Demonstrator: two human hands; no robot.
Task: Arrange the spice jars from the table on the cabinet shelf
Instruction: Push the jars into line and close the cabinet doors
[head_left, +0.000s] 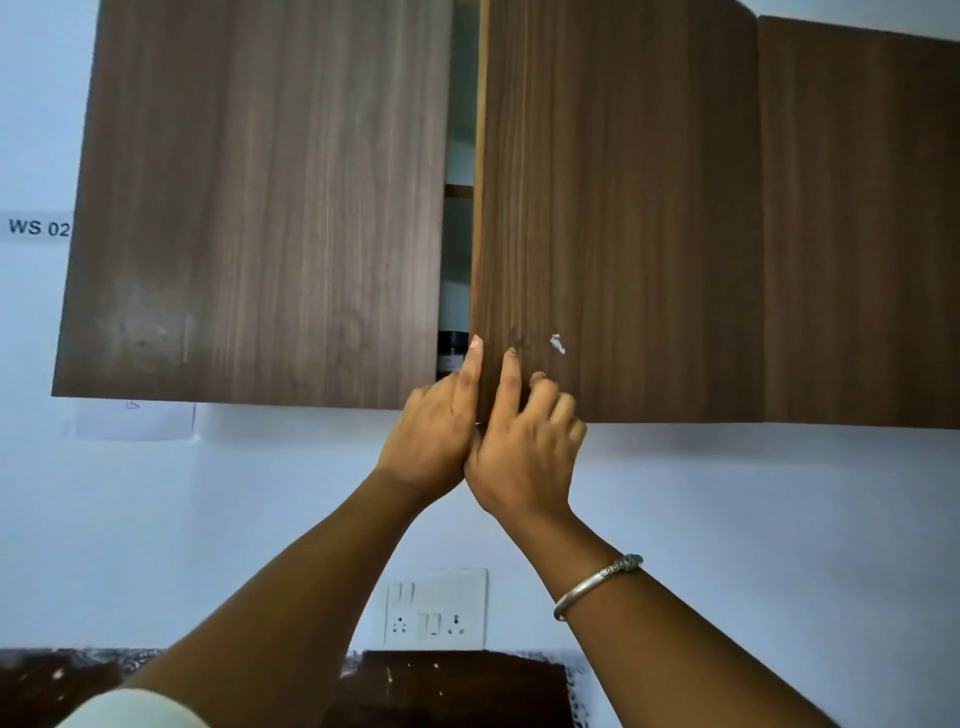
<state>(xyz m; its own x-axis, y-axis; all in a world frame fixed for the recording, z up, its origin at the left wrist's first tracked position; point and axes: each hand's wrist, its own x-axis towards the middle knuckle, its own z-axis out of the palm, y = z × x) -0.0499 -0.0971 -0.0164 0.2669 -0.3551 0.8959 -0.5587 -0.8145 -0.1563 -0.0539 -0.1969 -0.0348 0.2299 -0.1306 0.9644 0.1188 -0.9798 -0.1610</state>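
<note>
A wall cabinet hangs in front of me with its left door (260, 208) flat and its right door (613, 208) slightly ajar, which leaves a narrow gap. Through the gap I see a spice jar (450, 353) with a black lid on the bottom shelf, and the edge of an upper shelf (460, 190). My left hand (431, 436) grips the lower left edge of the right door, index finger pointing up along it. My right hand (524, 457), with a silver bangle on the wrist, rests its fingertips on the door's face beside it. Both hands touch each other.
A third wooden door (857, 223) adjoins on the right. Below the cabinet is a pale wall with a white socket plate (435, 608). A dark speckled counter (457, 686) runs along the bottom. A "WS 02" label (39, 227) is on the left wall.
</note>
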